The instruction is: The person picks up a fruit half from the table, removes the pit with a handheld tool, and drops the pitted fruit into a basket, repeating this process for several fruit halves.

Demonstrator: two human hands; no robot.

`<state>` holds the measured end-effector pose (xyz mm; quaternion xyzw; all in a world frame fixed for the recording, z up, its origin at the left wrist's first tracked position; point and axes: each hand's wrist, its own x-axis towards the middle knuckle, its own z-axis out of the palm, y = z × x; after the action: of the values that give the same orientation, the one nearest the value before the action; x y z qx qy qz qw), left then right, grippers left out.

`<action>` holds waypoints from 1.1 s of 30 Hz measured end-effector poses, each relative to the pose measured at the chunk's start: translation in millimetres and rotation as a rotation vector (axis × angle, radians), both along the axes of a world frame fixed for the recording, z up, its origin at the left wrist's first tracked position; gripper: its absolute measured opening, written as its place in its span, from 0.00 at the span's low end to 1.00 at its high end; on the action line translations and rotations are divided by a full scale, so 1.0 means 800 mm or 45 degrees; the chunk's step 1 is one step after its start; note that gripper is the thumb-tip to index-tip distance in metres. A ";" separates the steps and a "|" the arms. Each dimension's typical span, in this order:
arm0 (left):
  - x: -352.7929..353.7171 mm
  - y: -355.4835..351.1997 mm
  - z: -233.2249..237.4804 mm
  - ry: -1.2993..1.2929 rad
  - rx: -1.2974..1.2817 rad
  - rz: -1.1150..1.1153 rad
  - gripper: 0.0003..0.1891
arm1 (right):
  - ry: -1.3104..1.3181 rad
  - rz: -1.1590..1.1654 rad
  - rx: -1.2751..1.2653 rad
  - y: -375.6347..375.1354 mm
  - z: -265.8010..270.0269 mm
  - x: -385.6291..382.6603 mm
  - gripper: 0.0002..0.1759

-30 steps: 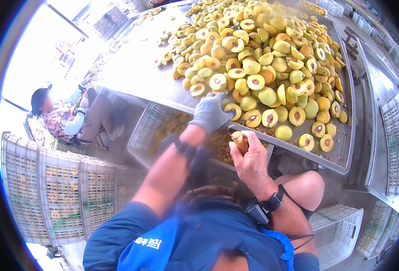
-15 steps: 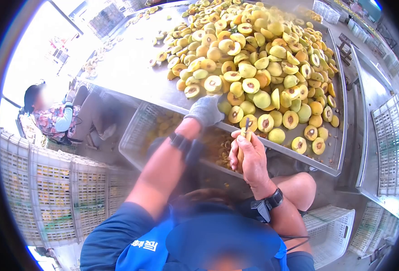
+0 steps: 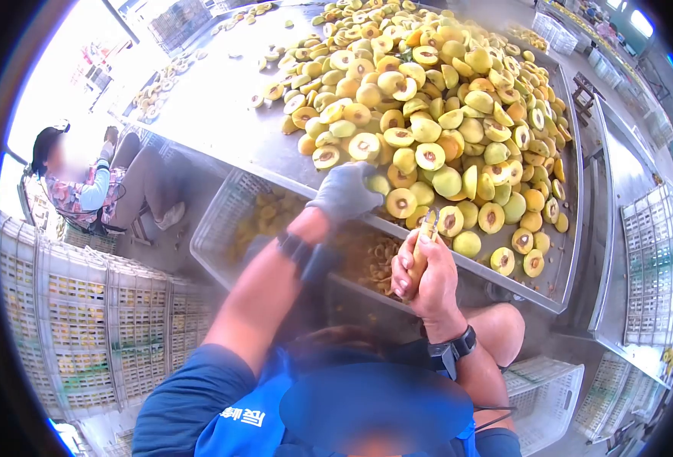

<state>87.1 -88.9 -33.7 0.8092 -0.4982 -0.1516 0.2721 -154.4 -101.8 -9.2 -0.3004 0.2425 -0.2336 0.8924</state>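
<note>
Many halved yellow fruits (image 3: 447,181) are heaped on a metal table (image 3: 275,158), several showing brown pits or hollows. My left hand (image 3: 348,192), in a grey glove, is at the table's near edge with its fingers around a greenish-yellow fruit half (image 3: 378,184) beside the heap. My right hand (image 3: 430,278) is bare and closed on the wooden handle of a small tool (image 3: 420,263), whose short metal tip points up near the edge fruits.
Beneath the table edge is a white crate (image 3: 218,221) of fruit pieces. Stacked crates (image 3: 85,320) stand at left, where a seated person (image 3: 85,186) works. An empty-looking crate (image 3: 546,404) sits at lower right, beside another metal table (image 3: 614,251).
My right hand has shifted slightly right and down with the tool. My left hand stays near the same fruit at the edge. The seated person's arms have risen a little.
</note>
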 end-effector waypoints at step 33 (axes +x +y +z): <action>-0.090 0.085 0.031 1.619 -0.515 -0.315 0.32 | 0.178 0.390 -0.067 -0.001 0.007 -0.019 0.15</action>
<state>14.8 -21.0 -8.7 0.4329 -0.3489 -0.5318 0.6388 -169.6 -102.3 -3.3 -0.3725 0.2492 -0.0796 0.8904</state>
